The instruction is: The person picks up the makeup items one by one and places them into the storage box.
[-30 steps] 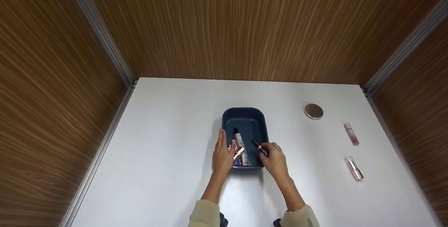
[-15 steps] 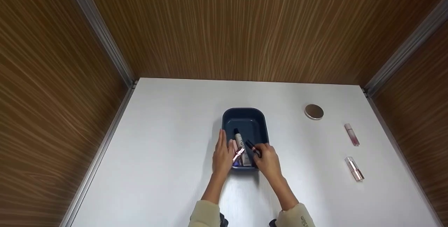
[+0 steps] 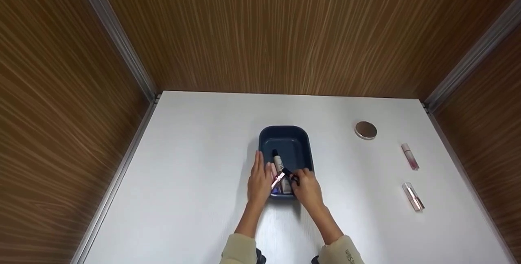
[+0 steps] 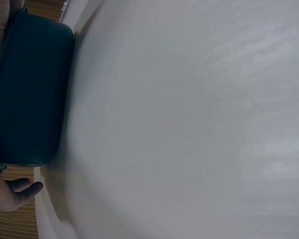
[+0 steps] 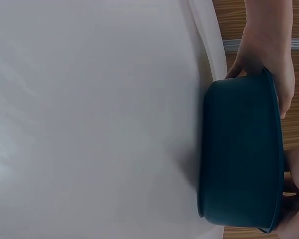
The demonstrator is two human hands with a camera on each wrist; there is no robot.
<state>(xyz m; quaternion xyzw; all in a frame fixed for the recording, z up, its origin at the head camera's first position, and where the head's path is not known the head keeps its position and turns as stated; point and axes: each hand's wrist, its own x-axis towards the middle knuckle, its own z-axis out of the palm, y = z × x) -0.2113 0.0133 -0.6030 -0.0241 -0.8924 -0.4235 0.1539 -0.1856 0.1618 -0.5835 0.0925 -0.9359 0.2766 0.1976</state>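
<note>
A dark blue box point(image 3: 302, 146) stands on the white table. My left hand point(image 3: 259, 182) holds its left wall, with the thumb over the rim and the other fingers along the outside. My right hand point(image 3: 308, 190) pinches a black lipstick point(image 3: 287, 172) low over the box's near right part. Inside, a white tube point(image 3: 278, 161) with a black cap lies lengthwise. Beside my left thumb are a shiny rose-gold stick point(image 3: 277, 180) and a purple item point(image 3: 276, 190), partly covered. Both wrist views show the box's outer wall point(image 4: 32, 89); its contents are hidden there.
On the right of the table lie a round compact point(image 3: 366, 130), a pink lip gloss tube point(image 3: 410, 157) and a rose-gold lipstick point(image 3: 413, 196). Wood-grain panels point(image 3: 260, 31) enclose the table at the back and both sides.
My right hand has moved left and slightly toward me with the lipstick, from the box's right rim to over the contents beside the white tube. My left hand stays on the box.
</note>
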